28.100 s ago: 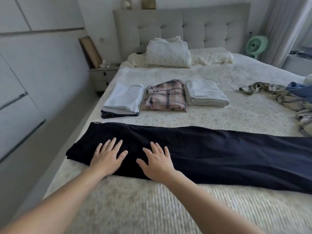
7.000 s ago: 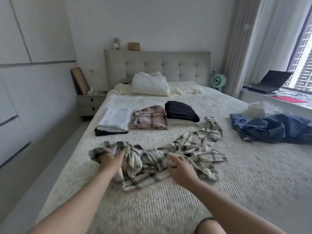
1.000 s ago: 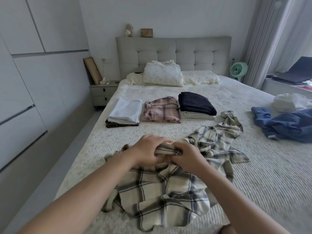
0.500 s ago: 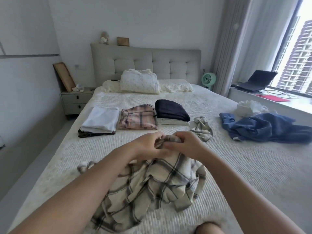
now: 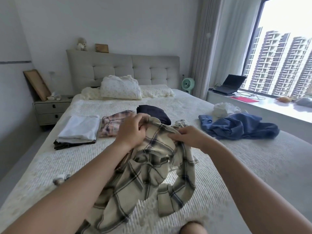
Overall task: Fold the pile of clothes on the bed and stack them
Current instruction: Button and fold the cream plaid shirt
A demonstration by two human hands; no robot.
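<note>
A: status on the plaid shirt (image 5: 152,176)?

B: lifted off the bed (image 5: 253,166) at its top edge; the rest hangs crumpled down to the cover; left hand (image 5: 130,130) has fingers curled round the collar edge; right hand (image 5: 189,137) pinches the same edge just beside it; both grips closed on fabric.

A: folded stuff?

B: three stacks in a row behind the hands; white folded pile (image 5: 79,129) on a dark item at left; pink plaid fold (image 5: 111,124) in the middle; navy fold (image 5: 155,112) at right, partly hidden by the left hand.

A: unfolded?

B: blue garment (image 5: 239,127) heaped on the right side of the bed; white crumpled item (image 5: 224,109) touching its far edge.
</note>
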